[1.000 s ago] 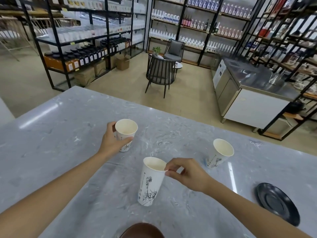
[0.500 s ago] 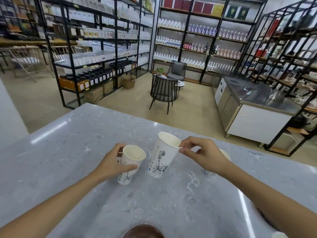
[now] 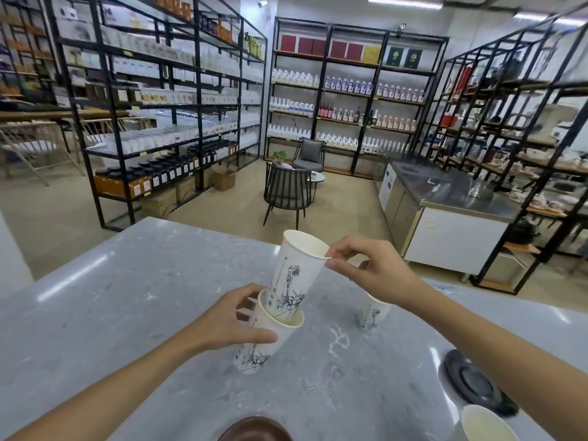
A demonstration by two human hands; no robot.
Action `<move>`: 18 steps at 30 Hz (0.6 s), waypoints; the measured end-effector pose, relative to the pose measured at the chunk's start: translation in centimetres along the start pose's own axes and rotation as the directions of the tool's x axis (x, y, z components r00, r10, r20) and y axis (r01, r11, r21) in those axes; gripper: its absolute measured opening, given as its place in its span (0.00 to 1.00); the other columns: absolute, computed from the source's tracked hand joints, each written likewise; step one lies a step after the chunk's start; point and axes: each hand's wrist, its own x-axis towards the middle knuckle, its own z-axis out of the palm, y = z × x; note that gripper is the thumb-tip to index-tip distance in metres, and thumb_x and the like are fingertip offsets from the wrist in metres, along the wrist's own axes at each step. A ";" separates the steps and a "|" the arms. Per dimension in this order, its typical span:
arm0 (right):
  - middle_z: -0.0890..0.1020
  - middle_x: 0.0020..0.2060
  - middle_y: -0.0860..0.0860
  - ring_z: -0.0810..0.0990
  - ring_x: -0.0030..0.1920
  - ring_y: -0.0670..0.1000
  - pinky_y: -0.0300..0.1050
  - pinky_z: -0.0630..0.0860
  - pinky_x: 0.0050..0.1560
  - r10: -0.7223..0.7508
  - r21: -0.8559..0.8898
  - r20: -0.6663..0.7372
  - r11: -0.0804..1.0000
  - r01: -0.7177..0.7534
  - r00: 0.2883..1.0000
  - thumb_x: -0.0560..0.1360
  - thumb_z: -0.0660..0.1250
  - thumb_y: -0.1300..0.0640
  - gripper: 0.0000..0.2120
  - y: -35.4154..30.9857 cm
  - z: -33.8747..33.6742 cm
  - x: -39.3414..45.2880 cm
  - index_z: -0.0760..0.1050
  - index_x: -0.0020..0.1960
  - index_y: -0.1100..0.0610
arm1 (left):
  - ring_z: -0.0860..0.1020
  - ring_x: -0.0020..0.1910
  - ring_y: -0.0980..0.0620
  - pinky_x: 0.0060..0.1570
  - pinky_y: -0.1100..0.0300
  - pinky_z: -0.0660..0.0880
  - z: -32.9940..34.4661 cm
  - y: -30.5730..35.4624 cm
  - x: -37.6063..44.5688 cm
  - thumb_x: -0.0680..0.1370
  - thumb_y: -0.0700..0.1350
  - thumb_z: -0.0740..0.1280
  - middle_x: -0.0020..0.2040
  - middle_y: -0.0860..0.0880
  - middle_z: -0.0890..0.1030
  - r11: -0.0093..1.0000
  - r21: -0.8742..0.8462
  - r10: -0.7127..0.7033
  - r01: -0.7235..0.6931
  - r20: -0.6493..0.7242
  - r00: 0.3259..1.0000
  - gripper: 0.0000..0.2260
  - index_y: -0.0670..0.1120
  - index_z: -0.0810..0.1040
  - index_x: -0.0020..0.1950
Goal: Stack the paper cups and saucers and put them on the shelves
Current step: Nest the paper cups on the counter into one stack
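Note:
My left hand (image 3: 234, 319) grips a white printed paper cup (image 3: 264, 343) standing on the grey marble table (image 3: 111, 307). My right hand (image 3: 369, 270) pinches the rim of a second, taller paper cup (image 3: 294, 272), whose base sits partly inside the first cup, tilted. A third paper cup (image 3: 374, 315) stands behind my right forearm, partly hidden. Another cup (image 3: 486, 423) shows at the bottom right edge. A black saucer (image 3: 474, 381) lies on the table at the right, and a brown saucer (image 3: 254, 431) peeks in at the bottom edge.
Black metal shelves (image 3: 165, 100) full of bottles and jars line the left and back walls. More shelves (image 3: 525, 122) stand at the right beside a steel counter (image 3: 445, 198). A dark chair (image 3: 286, 194) stands on the floor beyond the table.
My right hand carried the taller cup up and left and has set its base into the cup held by my left hand. The view has tilted upward.

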 end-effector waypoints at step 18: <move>0.85 0.43 0.43 0.83 0.45 0.46 0.28 0.72 0.38 0.036 -0.039 0.058 0.999 -0.034 0.998 0.75 0.75 0.52 0.07 2.2 0.7 -4.5 0.87 0.52 0.51 | 0.84 0.62 0.50 0.61 0.48 0.82 4.4 2.9 1.9 0.65 0.56 0.82 0.61 0.49 0.86 0.966 -0.258 0.031 -0.030 -0.002 1.000 0.27 0.53 0.83 0.63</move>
